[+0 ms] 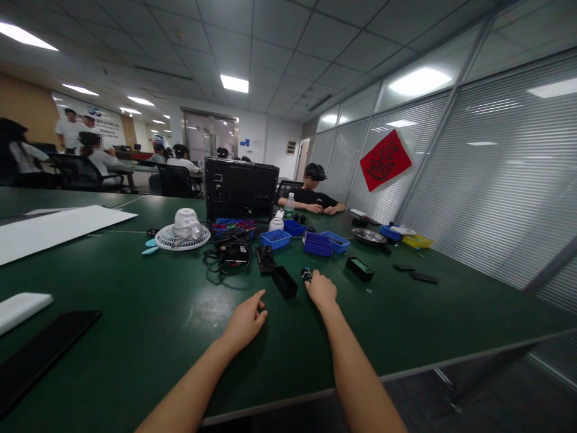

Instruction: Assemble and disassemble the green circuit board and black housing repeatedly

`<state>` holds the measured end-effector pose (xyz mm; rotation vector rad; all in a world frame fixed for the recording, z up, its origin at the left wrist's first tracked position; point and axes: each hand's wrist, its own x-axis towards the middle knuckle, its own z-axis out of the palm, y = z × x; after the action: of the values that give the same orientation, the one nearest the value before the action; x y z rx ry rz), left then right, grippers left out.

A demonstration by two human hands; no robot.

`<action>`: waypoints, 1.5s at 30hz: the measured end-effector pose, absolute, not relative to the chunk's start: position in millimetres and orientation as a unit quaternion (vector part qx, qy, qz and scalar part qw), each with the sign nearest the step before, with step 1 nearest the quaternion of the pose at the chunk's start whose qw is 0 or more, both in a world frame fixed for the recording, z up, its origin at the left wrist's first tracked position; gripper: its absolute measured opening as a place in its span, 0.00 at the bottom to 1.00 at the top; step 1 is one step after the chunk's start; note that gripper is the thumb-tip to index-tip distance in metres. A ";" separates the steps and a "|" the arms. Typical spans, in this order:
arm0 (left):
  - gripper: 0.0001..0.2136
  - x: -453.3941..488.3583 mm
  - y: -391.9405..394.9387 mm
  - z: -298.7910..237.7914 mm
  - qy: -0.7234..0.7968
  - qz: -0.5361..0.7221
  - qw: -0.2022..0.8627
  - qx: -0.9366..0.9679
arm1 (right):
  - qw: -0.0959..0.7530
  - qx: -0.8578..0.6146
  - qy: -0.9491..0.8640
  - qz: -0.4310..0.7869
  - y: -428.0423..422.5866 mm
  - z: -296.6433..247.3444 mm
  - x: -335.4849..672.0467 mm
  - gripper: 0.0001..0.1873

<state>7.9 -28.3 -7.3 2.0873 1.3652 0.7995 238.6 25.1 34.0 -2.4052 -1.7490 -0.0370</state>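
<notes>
My left hand [247, 320] hovers over or rests on the green table, its index finger stretched out and the others loosely bent, holding nothing. Just beyond it lies an open black rectangular case [284, 282]. My right hand [323, 290] has its fingers closed on a small black part with light-coloured bits [307, 274]; the fingers hide some of it. Behind the case stands a black device with a round lens-like piece [265, 258]. To the right of my right hand sits another black box with a green inside [359, 269].
Blue trays [276, 239], a tangle of black cable [225, 252], a white fan [183, 237] and a black monitor [242, 189] stand farther back. Flat black plates [424, 278] lie right, near a metal dish [369, 236]. A person [313, 195] sits across the table.
</notes>
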 end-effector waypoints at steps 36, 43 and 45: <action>0.25 8.8 -30.5 -3.0 0.513 0.285 0.254 0.769 | 0.234 -0.782 -0.578 0.017 22.8 42.2 236.1 0.20; 0.24 9.9 -32.6 0.9 0.514 0.277 0.247 0.773 | 0.369 -0.699 -0.612 0.010 17.5 42.0 208.5 0.19; 0.24 9.9 -32.7 1.1 0.512 0.279 0.239 0.776 | 0.360 -0.699 -0.617 -0.002 16.3 40.0 200.4 0.19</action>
<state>9.9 -32.7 1.1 2.1250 1.4019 0.7643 200.4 16.3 40.0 -1.8028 -1.5913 -0.0055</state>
